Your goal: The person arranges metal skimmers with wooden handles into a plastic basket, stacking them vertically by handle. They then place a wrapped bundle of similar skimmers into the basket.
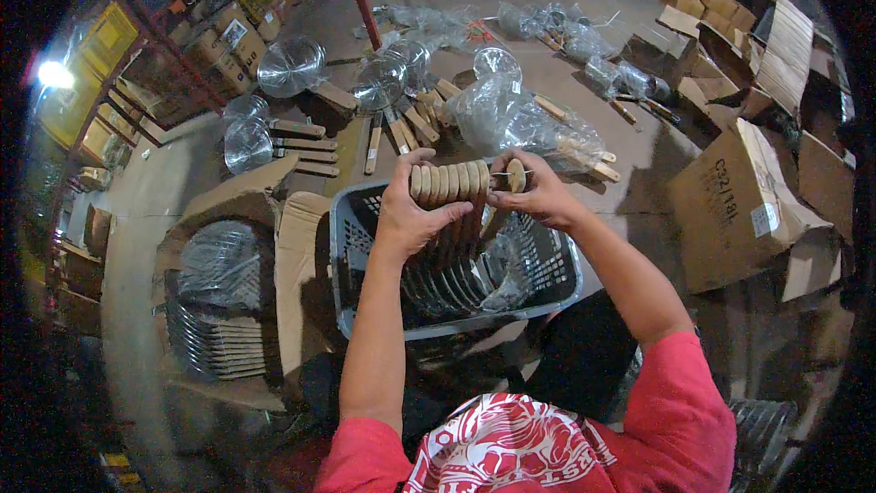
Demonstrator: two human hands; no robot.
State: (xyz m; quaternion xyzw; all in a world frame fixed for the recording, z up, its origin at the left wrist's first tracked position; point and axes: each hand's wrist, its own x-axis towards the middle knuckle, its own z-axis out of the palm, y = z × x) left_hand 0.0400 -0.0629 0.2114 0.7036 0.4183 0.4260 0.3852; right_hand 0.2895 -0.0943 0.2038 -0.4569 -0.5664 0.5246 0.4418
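My left hand [409, 210] grips a row of several wooden handles [450, 181], held side by side above a grey plastic basket [351, 219]. The handles belong to metal mesh strainers whose round heads hang down into the basket [452, 278]. My right hand [540, 192] pinches one more wooden handle end [516, 174] at the right of the row, with a thin wire between it and the rest. Both forearms reach up from the lower edge, in red sleeves.
An open cardboard box [228, 301] at my left holds stacked strainers. More wooden-handled strainers [292, 68] lie on the floor beyond the basket, some in clear plastic bags [525, 119]. Cardboard boxes [739, 210] stand to the right. Shelves with boxes [182, 36] line the upper left.
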